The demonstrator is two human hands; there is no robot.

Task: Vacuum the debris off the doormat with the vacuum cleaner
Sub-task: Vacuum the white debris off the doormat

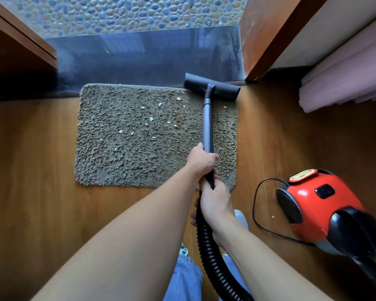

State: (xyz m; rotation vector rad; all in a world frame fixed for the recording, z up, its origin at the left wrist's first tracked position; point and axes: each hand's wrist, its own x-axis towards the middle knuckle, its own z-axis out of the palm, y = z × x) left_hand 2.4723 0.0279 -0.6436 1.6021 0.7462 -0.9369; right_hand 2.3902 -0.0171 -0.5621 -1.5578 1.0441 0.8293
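A shaggy grey-brown doormat (139, 137) lies on the wooden floor before a dark threshold. Several small white bits of debris (151, 119) are scattered over its middle and upper part. The black floor nozzle (212, 86) of the vacuum cleaner rests at the mat's far right corner. From it the black wand (207, 124) runs back toward me. My left hand (202, 160) grips the wand higher up. My right hand (215, 200) grips its lower end, where the ribbed black hose (211, 255) begins. The red vacuum body (317, 205) sits on the floor at the right.
A black power cord (256, 205) loops on the floor left of the vacuum body. A wooden door (267, 35) stands open at the upper right, with pink curtain fabric (343, 83) beside it. A wooden door frame (20, 40) is at the upper left. Pebbled ground (128, 11) lies beyond the threshold.
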